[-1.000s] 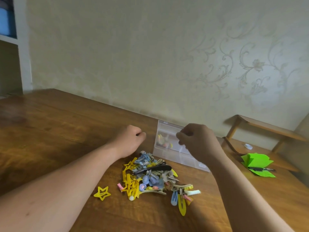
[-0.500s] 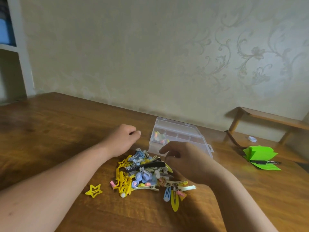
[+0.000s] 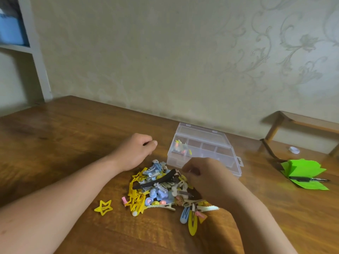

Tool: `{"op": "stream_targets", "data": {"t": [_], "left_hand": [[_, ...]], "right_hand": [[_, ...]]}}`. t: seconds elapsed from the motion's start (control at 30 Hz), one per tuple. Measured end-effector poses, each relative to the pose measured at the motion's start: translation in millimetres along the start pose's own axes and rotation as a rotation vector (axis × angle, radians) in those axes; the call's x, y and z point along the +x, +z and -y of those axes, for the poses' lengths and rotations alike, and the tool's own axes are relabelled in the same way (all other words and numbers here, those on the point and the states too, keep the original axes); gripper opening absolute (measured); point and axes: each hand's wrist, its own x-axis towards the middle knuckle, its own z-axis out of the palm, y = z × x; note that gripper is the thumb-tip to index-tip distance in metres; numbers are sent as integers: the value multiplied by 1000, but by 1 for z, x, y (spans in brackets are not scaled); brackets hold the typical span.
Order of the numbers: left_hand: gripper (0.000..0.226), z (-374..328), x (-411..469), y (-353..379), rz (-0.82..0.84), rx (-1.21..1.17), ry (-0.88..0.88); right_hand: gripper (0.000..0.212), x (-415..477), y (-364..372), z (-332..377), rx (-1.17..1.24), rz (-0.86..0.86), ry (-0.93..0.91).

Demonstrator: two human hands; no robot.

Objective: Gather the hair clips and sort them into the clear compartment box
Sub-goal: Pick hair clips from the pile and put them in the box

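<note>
R grip (image 3: 207,178) down from box (image 3: 201,133) onto clip pile (image 3: 157,189), curled, hold unclear; L grip (image 3: 135,153) clenched, unmoved.

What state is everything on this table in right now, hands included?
clear compartment box: open, clips in leftmost compartment.
hair clip pile: heaped loose beside it.
yellow star clip: lying apart from pile.
left hand: curled, nothing seen held.
right hand: on the pile, grip hidden.

One clear box (image 3: 176,159), one clip pile (image 3: 158,190) — one stray star clip (image 3: 103,207).
</note>
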Motion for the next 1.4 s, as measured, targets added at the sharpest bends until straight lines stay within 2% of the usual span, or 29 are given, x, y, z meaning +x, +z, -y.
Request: {"op": "stream_targets", "data": {"t": [0.13,0.3,0.57,0.7,0.8,0.9,1.03,1.13,1.3,1.4], "left_hand": [[47,-1,-3,-1,12,-5,17],[47,-2,-2,-1,24,-19,15],[46,1,-1,0,28,-37,19],[45,0,3,2,11,-51,2],[46,1,3,3,4,-57,6],[46,2,4,3,2,-71,9],[46,4,5,5,10,-75,12],[47,6,8,8,15,-91,15],[49,14,16,13,-8,-100,26],[48,16,18,15,-11,-89,36]], "right_hand": [[19,-2,1,5,-26,37,20],[33,-7,-5,14,-59,84,5],[6,-11,-11,14,-91,169,-28],[3,-14,-27,9,51,152,-30],[9,-14,-35,6,218,129,-52],[19,-14,-34,3,260,135,-54],[17,-11,-31,-2,328,157,-58],[18,-10,-32,-6,284,78,-55],[8,6,-39,-12,428,-238,111],[9,37,-48,-12,256,-287,211]]}}
